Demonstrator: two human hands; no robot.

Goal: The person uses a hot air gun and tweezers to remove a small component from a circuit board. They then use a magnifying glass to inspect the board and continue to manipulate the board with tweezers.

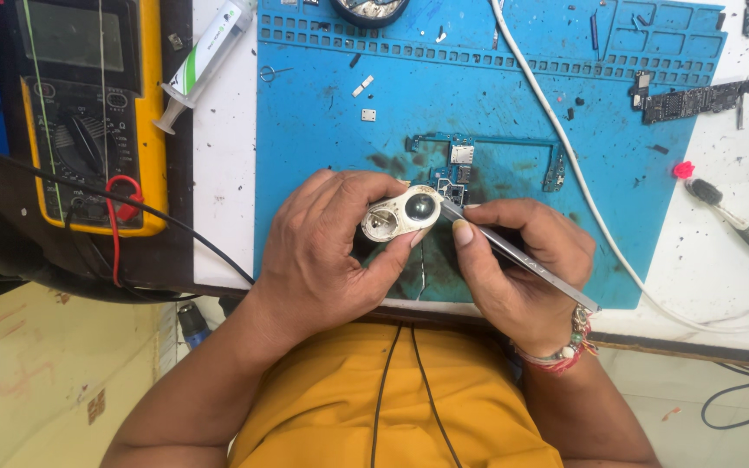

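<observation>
Metal tweezers (522, 260) pinched in right hand (522, 269), tip at circuit board (454, 178) on blue mat (322, 130) — left hand (322, 251) grips loupe (402, 217) w/ fingers closed. Best keep loupe steady over tip — wrists resting.

Left hand (327, 251) grips a small white double-lens loupe (402, 215) over the circuit board (461, 169) on blue mat (322, 113). Right hand (522, 273) holds metal tweezers (522, 257), tips hidden behind the loupe. Yellow multimeter (88, 113) at left.

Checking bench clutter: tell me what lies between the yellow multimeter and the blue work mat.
In the head view, a syringe lies on the white strip between the multimeter and the blue mat, plus a black lead.
</observation>
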